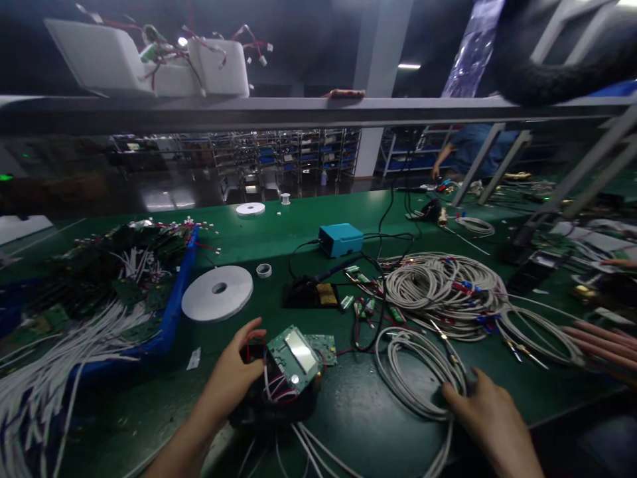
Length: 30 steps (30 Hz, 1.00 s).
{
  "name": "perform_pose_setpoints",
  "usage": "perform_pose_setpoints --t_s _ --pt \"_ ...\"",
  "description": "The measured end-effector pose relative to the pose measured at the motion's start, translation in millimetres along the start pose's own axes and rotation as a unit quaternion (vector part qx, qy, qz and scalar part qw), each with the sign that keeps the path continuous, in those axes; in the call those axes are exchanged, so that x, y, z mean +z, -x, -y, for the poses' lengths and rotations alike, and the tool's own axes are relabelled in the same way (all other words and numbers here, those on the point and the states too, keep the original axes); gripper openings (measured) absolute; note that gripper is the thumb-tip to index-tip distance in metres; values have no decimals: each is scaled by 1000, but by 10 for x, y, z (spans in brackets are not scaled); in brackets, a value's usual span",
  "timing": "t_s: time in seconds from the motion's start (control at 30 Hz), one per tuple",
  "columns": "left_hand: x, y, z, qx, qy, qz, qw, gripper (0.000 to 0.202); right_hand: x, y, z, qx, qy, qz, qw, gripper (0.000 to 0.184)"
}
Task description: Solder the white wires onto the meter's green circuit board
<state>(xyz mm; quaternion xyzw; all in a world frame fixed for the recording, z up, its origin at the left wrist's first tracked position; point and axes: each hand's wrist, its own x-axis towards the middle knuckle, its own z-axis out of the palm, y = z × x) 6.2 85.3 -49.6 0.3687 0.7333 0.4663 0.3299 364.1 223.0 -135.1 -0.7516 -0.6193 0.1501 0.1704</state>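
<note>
My left hand [233,375] is curled around the left side of a small green circuit board assembly [293,362] with a pale display, red and white wires trailing from under it. It sits on a dark block on the green bench [358,411]. My right hand [485,411] rests on a coil of grey cable [413,372] at the lower right, fingers closed over the strands.
A blue bin [169,318] of circuit boards and white wires fills the left. A white tape disc [217,293], a soldering stand [311,294], a blue box [341,239] and a large cable bundle [448,289] lie behind. Copper tubes [604,345] sit right. Another person stands far back.
</note>
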Motion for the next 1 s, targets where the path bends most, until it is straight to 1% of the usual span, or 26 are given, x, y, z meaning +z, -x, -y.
perform_pose_setpoints --t_s 0.1,0.17,0.2,0.23,0.27,0.3,0.33,0.37,0.4,0.43,0.5,0.53,0.57,0.6,0.63,0.7,0.73,0.77,0.8,0.83,0.87,0.9,0.93,0.97,1.0 --pt "-7 80 62 -37 33 8 999 49 -99 -2 -34 -3 -64 -4 998 71" --pt "2 147 108 -54 58 0 997 46 -223 92 -61 21 -97 -22 995 66" --pt "12 186 131 -59 70 -3 996 46 -296 180 -58 38 -131 -42 990 63" --pt "23 229 153 -59 79 -4 995 46 -374 292 -36 45 -179 -66 981 60" --pt "34 274 175 -56 84 -5 995 45 -453 419 11 42 -251 -97 962 58" --pt "45 320 196 -51 86 -5 995 43 -533 550 84 23 -326 -141 934 54" --pt "56 365 216 -45 85 -4 995 42 -611 675 186 -27 -383 -173 907 48" --pt "64 407 237 -39 83 -3 996 41 -683 785 315 -92 -413 -206 882 40" --pt "71 444 257 -34 78 -1 996 39 -744 873 470 -167 -422 -230 861 30" --pt "76 474 277 -27 72 0 997 38 -788 936 646 -242 -420 -237 842 22" --pt "83 513 321 -10 60 4 998 36 -800 995 1040 -346 -400 -226 818 15" --pt "86 522 345 2 55 6 998 35 -759 1002 1246 -387 -394 -200 810 16" --pt "89 526 372 14 52 4 999 33 -687 1004 1447 -430 -389 -158 799 18" --pt "92 525 402 29 45 -4 999 32 -589 1008 1636 -467 -395 -106 784 18" --pt "94 522 436 48 31 -19 998 30 -473 1018 1808 -499 -401 -31 767 19" --pt "89 508 508 101 -20 -51 993 27 -238 1066 2079 -525 -395 136 741 22" --pt "80 500 542 127 -47 -55 989 32 -141 1099 2173 -534 -386 196 726 25" --pt "65 490 568 149 -65 -41 986 42 -69 1131 2239 -539 -375 243 713 29" --pt "44 482 585 165 -70 -12 984 52 -23 1154 2276 -541 -372 278 701 31" --pt "20 475 589 172 -62 22 983 57 -4 1160 2286 -536 -376 305 692 31" --pt "-6 470 581 174 -49 54 982 58 -3 1143 2270 -526 -383 328 685 29" --pt "-29 465 561 172 -35 75 982 53 -12 1099 2229 -514 -392 341 683 24" --pt "-49 460 532 168 -25 84 982 44 -20 1031 2161 -501 -398 341 689 19" --pt "-61 451 498 163 -16 80 983 36 -18 942 2067 -495 -402 324 699 15" --pt "-68 437 463 154 -9 70 986 33 2 840 1948 -491 -403 288 717 13"
